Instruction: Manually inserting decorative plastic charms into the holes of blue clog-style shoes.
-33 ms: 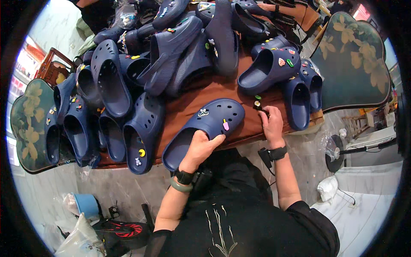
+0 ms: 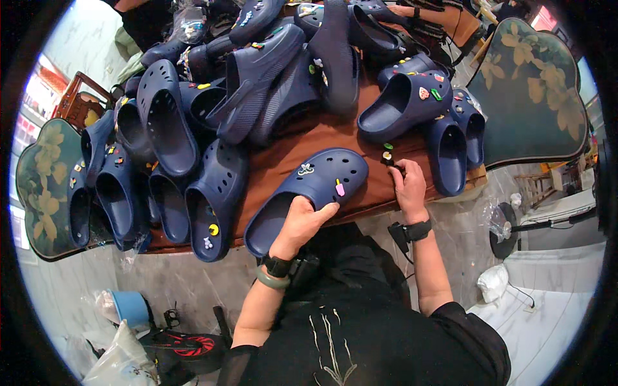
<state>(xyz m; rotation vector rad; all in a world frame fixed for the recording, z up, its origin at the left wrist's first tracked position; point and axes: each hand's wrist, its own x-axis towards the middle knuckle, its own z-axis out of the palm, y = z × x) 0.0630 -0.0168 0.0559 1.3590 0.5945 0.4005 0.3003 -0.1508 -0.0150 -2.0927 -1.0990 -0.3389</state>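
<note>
My left hand point(image 2: 302, 226) grips a navy blue clog point(image 2: 277, 190) at the table's front edge, thumb on the upper and the other fingers hidden inside the opening. Its perforated toe points up and to the right. A silvery charm point(image 2: 305, 169) and a pink popsicle-shaped charm point(image 2: 340, 187) sit on its upper. To the right, my right hand point(image 2: 408, 183) pinches thumb and fingers together over the brown cloth. Something small and dark shows at the fingertips, too small to name. Just beyond them are a pale round charm point(image 2: 387, 156) and a green charm point(image 2: 387, 146).
Many navy clogs are heaped at the back and left, among them an upright clog point(image 2: 166, 119). Another charm-covered clog point(image 2: 405, 103) lies right of centre. Chairs with floral backs point(image 2: 528, 96) flank the brown-covered table point(image 2: 283, 154). Another person's arm point(image 2: 438, 16) is at the far side.
</note>
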